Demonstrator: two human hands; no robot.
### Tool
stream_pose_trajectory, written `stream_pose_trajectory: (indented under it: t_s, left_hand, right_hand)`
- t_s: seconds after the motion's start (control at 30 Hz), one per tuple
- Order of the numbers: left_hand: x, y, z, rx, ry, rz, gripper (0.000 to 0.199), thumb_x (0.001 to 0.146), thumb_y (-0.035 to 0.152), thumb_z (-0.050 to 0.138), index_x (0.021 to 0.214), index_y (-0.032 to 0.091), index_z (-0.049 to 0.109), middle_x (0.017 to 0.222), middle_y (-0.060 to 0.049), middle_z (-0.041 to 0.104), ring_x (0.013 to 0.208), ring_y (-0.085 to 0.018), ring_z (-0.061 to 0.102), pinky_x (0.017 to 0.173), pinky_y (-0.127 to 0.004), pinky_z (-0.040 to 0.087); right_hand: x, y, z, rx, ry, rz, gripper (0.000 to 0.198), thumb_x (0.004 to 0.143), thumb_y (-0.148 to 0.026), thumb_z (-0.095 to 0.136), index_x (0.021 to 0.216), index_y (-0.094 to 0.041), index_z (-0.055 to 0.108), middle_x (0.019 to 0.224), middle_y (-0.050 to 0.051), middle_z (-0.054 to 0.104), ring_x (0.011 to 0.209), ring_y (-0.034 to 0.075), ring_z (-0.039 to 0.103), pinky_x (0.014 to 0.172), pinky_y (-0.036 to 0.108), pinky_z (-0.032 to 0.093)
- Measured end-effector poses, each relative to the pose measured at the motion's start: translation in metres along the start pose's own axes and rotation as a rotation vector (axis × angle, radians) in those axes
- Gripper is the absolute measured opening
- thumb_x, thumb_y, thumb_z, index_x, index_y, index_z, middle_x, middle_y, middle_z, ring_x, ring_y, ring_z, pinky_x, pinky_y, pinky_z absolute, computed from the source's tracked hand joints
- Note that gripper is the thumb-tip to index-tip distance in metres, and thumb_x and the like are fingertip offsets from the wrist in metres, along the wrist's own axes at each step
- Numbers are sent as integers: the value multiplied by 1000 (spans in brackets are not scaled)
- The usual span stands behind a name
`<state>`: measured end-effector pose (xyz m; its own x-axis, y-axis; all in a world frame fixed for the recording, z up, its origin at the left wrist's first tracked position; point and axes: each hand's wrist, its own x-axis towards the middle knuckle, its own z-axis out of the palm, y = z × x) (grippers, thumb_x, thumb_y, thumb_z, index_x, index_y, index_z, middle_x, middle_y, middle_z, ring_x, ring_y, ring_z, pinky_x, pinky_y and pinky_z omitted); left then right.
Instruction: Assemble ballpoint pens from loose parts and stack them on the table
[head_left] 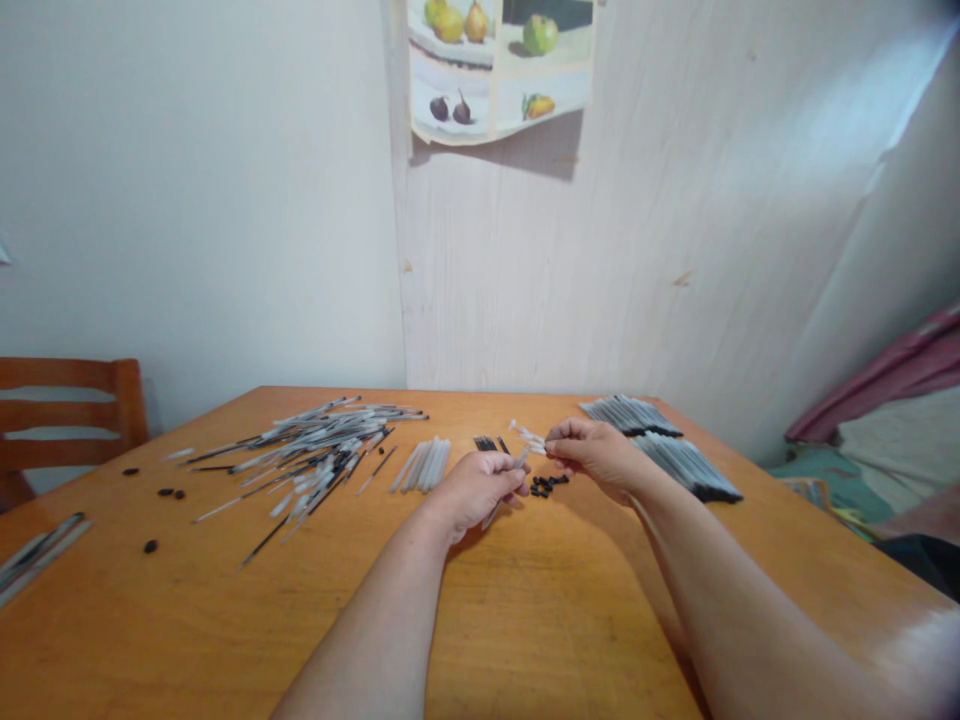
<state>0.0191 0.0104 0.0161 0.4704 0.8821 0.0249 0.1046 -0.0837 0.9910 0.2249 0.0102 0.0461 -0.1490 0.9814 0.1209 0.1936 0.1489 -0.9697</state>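
My left hand (480, 488) is closed around a thin translucent pen barrel (490, 516), which sticks out at both ends and lies tilted. To its right, my right hand (592, 456) pinches at a small white pen tip (537, 447), beside several other white tips. Whether that tip is lifted off the table is hard to make out. Small black plugs (547, 487) lie between the hands. Just beyond the left hand are dark, thin refills (491, 443), partly hidden by it. A row of clear barrels (424, 466) rests left of that hand.
A loose heap of pens and refills (322, 450) spreads over the left of the wooden table (360, 620). Two neat stacks of pens (630, 414) lie at the right. Black bits (151, 546) and more pen parts (41, 555) are at far left, near a chair (127, 400).
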Motion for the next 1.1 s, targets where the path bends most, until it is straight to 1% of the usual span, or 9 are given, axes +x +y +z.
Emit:
stream_pose_trajectory:
  t_s: [0.1, 0.17, 0.3, 0.47, 0.7, 0.93, 1.1]
  left_hand:
    - [-1, 1, 1, 9, -8, -12, 31, 81, 36, 64, 98, 11, 70, 87, -10, 70, 70, -13, 59, 66, -25, 42]
    - [-1, 1, 1, 20, -9, -16, 29, 81, 35, 63, 97, 12, 70, 87, -9, 70, 70, -13, 59, 67, -26, 42]
    - [0, 0, 1, 31, -18, -6, 27, 81, 34, 62, 95, 12, 70, 88, -9, 70, 71, -13, 59, 68, -26, 43]
    - [1, -1, 2, 32, -27, -7, 26, 81, 32, 61, 94, 11, 70, 89, -10, 70, 70, -12, 58, 65, -25, 43]
    - [-1, 0, 2, 27, -22, -10, 27, 81, 31, 60, 97, 11, 71, 86, -9, 70, 68, -13, 57, 64, -25, 41]
    - [0, -1, 2, 55, -19, 15, 24, 79, 32, 62, 89, 13, 71, 83, -8, 70, 68, -12, 56, 65, -26, 40]
    - [1, -3, 2, 51, -18, 0, 26, 80, 31, 61, 94, 13, 71, 84, -8, 69, 69, -13, 56, 66, -26, 41]
  right_hand:
    - [-1, -3, 4, 114, -3, -23, 22, 68, -29, 72, 83, -14, 65, 71, 1, 63, 62, 10, 55, 60, 24, 45]
    - [-1, -3, 6, 129, 10, -45, 23, 68, -29, 72, 84, -14, 66, 75, 2, 64, 64, 10, 56, 63, 25, 46]
    - [-3, -6, 10, 66, 41, -74, 23, 69, -29, 70, 85, -14, 66, 75, 1, 64, 61, 9, 55, 60, 25, 45]
    - [-3, -9, 12, -26, 29, -89, 22, 70, -30, 69, 85, -15, 66, 74, 0, 64, 60, 10, 54, 59, 25, 44]
    - [-1, -5, 12, -64, 8, -92, 22, 71, -31, 68, 86, -15, 65, 73, 0, 64, 58, 10, 55, 57, 24, 44]
    - [-3, -8, 14, -88, 6, -97, 21, 72, -31, 68, 86, -15, 66, 72, 0, 64, 58, 10, 56, 57, 25, 44]
    - [-4, -8, 14, -92, -2, -82, 19, 72, -28, 66, 87, -15, 65, 70, 0, 64, 58, 10, 55, 57, 24, 44]
